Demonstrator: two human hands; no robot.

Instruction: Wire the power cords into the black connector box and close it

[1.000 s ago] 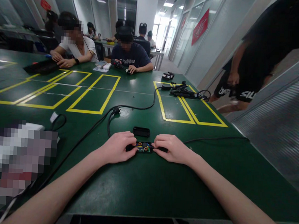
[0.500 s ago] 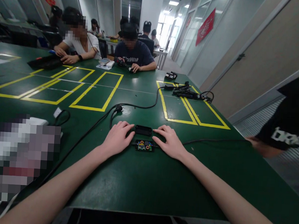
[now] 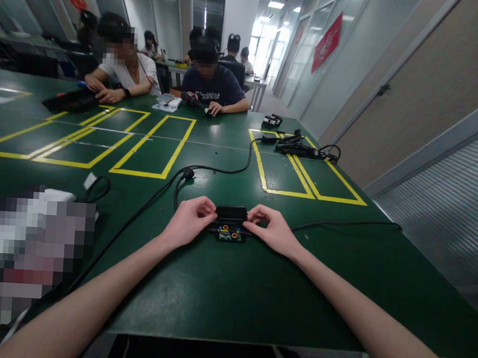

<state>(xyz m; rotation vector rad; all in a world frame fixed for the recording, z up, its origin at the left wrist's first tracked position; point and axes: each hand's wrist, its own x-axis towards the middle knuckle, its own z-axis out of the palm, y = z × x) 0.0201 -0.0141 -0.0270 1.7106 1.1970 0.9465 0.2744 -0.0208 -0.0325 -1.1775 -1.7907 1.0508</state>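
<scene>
Between my two hands is a black plastic cover (image 3: pixel 231 213), tilted up behind an opened power adapter (image 3: pixel 229 234). My left hand (image 3: pixel 191 216) pinches the cover's left end, and my right hand (image 3: pixel 269 224) pinches its right end. The adapter lies on the table just in front of the cover, with its green circuit board and copper-coloured coils showing. Its black cable (image 3: pixel 345 224) runs out to the right past my right hand. Close behind my left hand lies a black power plug (image 3: pixel 188 173) on a cord.
On the green table (image 3: pixel 199 295), yellow tape marks out several rectangles. A bundle of black adapters and cables (image 3: pixel 297 146) lies at the back right. A blurred-out item (image 3: pixel 36 247) lies at the left. Two people sit across the table, one holding a power tool (image 3: pixel 190 99).
Both hands have closed on the ends of the cover, which has tipped up from lying with its hollow side showing. The person at the right edge has left the view.
</scene>
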